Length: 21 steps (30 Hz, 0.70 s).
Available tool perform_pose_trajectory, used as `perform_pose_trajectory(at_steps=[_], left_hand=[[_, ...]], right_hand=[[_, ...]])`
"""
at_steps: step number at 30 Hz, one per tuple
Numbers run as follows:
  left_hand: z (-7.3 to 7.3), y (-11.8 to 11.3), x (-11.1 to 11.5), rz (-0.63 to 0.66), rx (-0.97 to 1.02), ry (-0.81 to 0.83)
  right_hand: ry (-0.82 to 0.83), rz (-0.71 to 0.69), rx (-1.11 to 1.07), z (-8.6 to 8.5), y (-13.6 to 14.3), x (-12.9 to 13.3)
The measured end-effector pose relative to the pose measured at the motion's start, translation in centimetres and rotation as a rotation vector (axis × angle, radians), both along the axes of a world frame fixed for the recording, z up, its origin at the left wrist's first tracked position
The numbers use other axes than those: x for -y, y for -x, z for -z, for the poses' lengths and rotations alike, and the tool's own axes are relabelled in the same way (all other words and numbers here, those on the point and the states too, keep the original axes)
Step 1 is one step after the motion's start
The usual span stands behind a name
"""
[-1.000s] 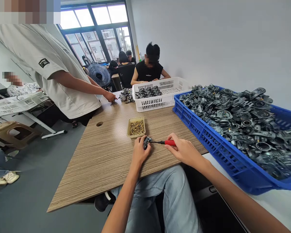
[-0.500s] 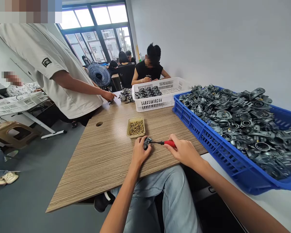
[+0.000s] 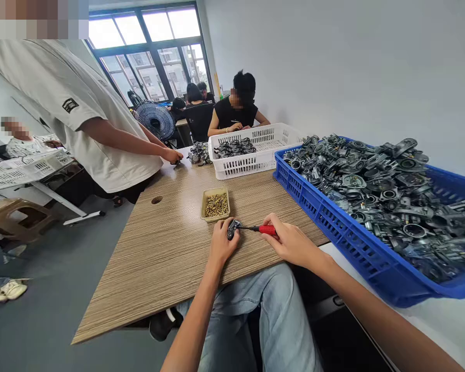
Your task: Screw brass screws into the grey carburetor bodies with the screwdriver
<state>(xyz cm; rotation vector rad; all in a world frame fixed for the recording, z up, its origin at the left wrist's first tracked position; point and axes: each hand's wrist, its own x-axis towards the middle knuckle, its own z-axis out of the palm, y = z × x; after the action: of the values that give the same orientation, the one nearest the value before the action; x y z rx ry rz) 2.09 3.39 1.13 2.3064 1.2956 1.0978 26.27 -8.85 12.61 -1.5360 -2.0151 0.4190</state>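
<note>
Near the front edge of a wood-grain desk [image 3: 147,268], a worker's left hand [image 3: 220,243] pinches a small dark metal part [image 3: 231,230] — the right hand [image 3: 290,242] is closed around a red-handled screwdriver [image 3: 267,230], its shaft reaching to the part; just beyond sits a tray [image 3: 203,211] of brass-coloured pieces [image 3: 216,205], while a blue basket [image 3: 313,209] heaped with metalwork [image 3: 372,181] lines the right edge — a co-worker's hand [image 3: 173,156] is near the far-left corner

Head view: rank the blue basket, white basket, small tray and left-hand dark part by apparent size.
1. Blue basket
2. White basket
3. Small tray
4. Dark part, partly covered by the left hand
</note>
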Motion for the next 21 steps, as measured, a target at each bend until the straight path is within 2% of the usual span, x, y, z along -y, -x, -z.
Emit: perform_pose_trajectory(at_steps=[10, 12, 17, 21], left_hand=[[-0.28, -0.18, 0.30, 0.039, -0.031, -0.011], [-0.30, -0.17, 0.29, 0.040, -0.027, -0.012], [-0.31, -0.10, 0.26, 0.039, -0.021, -0.008], [-0.29, -0.09, 0.26, 0.036, -0.017, -0.004]], right_hand=[[0.016, 0.221, 0.146, 0.11, -0.02, -0.52], [0.019, 0.206, 0.110, -0.02, -0.08, -0.47], [-0.003, 0.054, -0.034, -0.31, -0.01, -0.13], [0.003, 0.036, -0.045, -0.36, 0.07, 0.03]])
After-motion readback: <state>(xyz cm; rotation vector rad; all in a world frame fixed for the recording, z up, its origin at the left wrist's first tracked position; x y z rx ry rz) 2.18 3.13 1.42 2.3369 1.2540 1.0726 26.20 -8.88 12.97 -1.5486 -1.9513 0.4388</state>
